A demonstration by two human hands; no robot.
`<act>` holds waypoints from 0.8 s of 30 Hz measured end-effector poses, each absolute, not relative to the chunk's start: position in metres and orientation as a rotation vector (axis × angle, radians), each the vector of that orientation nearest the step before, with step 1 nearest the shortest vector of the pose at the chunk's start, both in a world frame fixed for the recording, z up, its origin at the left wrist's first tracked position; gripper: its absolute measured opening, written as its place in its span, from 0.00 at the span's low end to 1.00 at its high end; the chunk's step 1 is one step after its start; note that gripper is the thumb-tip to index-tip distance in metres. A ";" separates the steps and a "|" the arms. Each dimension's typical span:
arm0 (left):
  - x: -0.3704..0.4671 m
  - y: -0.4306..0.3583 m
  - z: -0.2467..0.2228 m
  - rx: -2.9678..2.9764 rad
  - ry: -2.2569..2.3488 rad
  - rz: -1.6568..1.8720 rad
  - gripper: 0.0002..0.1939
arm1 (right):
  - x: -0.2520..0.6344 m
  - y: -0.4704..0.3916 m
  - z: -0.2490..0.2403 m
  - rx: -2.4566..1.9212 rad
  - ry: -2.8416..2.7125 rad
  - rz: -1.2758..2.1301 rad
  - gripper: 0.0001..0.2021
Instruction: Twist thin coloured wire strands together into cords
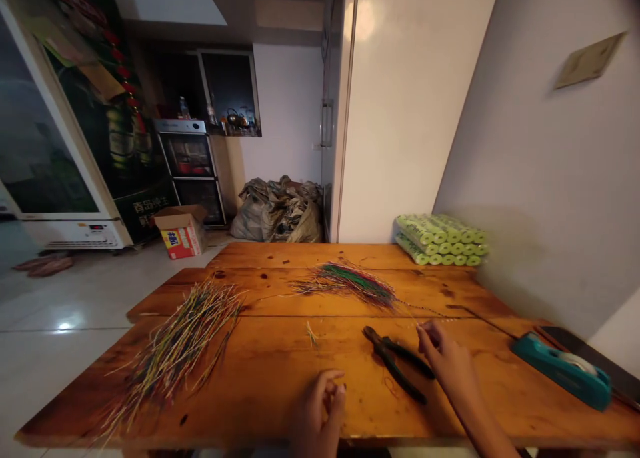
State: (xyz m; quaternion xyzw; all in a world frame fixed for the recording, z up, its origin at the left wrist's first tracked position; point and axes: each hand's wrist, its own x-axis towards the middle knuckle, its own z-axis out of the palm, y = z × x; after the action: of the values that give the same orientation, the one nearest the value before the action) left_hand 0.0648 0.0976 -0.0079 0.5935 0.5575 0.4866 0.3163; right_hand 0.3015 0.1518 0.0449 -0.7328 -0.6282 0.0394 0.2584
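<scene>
My right hand (447,358) pinches what looks like the end of a thin wire (413,317), just beyond the pliers. Near the front edge of the table, my left hand (326,405) is curled with fingers and thumb close together; whatever lies between them is too small to make out. Black-handled pliers (395,365) lie between the two hands, jaws pointing away from me. Farther back rests a bundle of green, red and dark wires (355,281), with a thin twisted strand (425,307) trailing to the right. A loose pile of multicoloured wires (183,345) spreads over the left side.
A few short wire scraps (312,334) lie mid-table on the wooden table (270,371). To the right sits a teal tape dispenser (560,371). Stacked green rolls (440,239) stand at the back right against the wall. Sacks (280,211) and a cardboard box (181,231) are on the floor.
</scene>
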 end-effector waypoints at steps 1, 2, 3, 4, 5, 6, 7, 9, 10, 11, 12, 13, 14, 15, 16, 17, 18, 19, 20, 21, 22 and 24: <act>0.073 0.096 0.003 1.497 1.383 1.267 0.16 | 0.297 0.140 0.043 -1.902 -1.645 0.149 0.15; 0.080 0.095 0.013 1.433 1.302 1.228 0.16 | 0.292 0.127 0.040 -1.809 -1.588 0.204 0.15; 0.086 0.096 0.023 1.382 1.226 1.187 0.17 | 0.285 0.115 0.038 -1.727 -1.537 0.265 0.15; 0.091 0.097 0.031 1.333 1.163 1.161 0.17 | 0.277 0.102 0.036 -1.659 -1.507 0.325 0.15; 0.094 0.099 0.038 1.293 1.100 1.131 0.18 | 0.268 0.090 0.035 -1.601 -1.502 0.381 0.15; 0.096 0.101 0.043 1.260 1.045 1.111 0.19 | 0.259 0.079 0.034 -1.559 -1.498 0.422 0.14; 0.098 0.102 0.047 1.232 0.998 1.100 0.20 | 0.250 0.069 0.034 -1.525 -1.492 0.459 0.14; 0.098 0.105 0.051 1.196 0.926 1.090 0.21 | 0.233 0.053 0.033 -1.484 -1.464 0.550 0.14; 0.097 0.105 0.053 1.186 0.903 1.094 0.21 | 0.226 0.047 0.033 -1.465 -1.446 0.598 0.14; 0.096 0.105 0.054 1.176 0.887 1.101 0.21 | 0.220 0.043 0.032 -1.447 -1.432 0.645 0.14; 0.094 0.104 0.055 1.166 0.874 1.103 0.20 | 0.215 0.040 0.031 -1.429 -1.420 0.687 0.14; 0.093 0.102 0.056 1.156 0.864 1.105 0.19 | 0.211 0.037 0.030 -1.414 -1.410 0.720 0.15; 0.091 0.100 0.056 1.143 0.857 1.111 0.18 | 0.208 0.035 0.028 -1.402 -1.407 0.751 0.15; 0.090 0.098 0.056 1.125 0.854 1.122 0.17 | 0.206 0.034 0.026 -1.392 -1.403 0.778 0.15; 0.088 0.096 0.055 1.105 0.853 1.133 0.17 | 0.205 0.033 0.025 -1.381 -1.400 0.803 0.15; 0.087 0.094 0.054 1.080 0.857 1.146 0.17 | 0.204 0.032 0.024 -1.366 -1.401 0.834 0.15; 0.086 0.093 0.053 1.051 0.864 1.161 0.17 | 0.204 0.032 0.023 -1.347 -1.406 0.872 0.15; 0.085 0.092 0.051 1.020 0.872 1.177 0.17 | 0.204 0.031 0.023 -1.328 -1.413 0.916 0.15; 0.084 0.091 0.049 0.991 0.879 1.190 0.18 | 0.204 0.031 0.023 -1.309 -1.418 0.965 0.15; 0.083 0.090 0.048 0.966 0.885 1.198 0.18 | 0.204 0.031 0.023 -1.295 -1.418 1.013 0.15; 0.082 0.089 0.047 0.945 0.890 1.204 0.18 | 0.204 0.031 0.022 -1.283 -1.412 1.056 0.15; 0.081 0.088 0.047 0.910 0.904 1.212 0.17 | 0.204 0.030 0.021 -1.275 -1.394 1.107 0.15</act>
State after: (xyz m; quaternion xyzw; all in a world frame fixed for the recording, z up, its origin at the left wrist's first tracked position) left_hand 0.0805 0.0880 0.0473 0.3984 0.3957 0.5302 0.6353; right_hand 0.2038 0.0301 0.0213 -0.5174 -0.5660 0.4493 0.4584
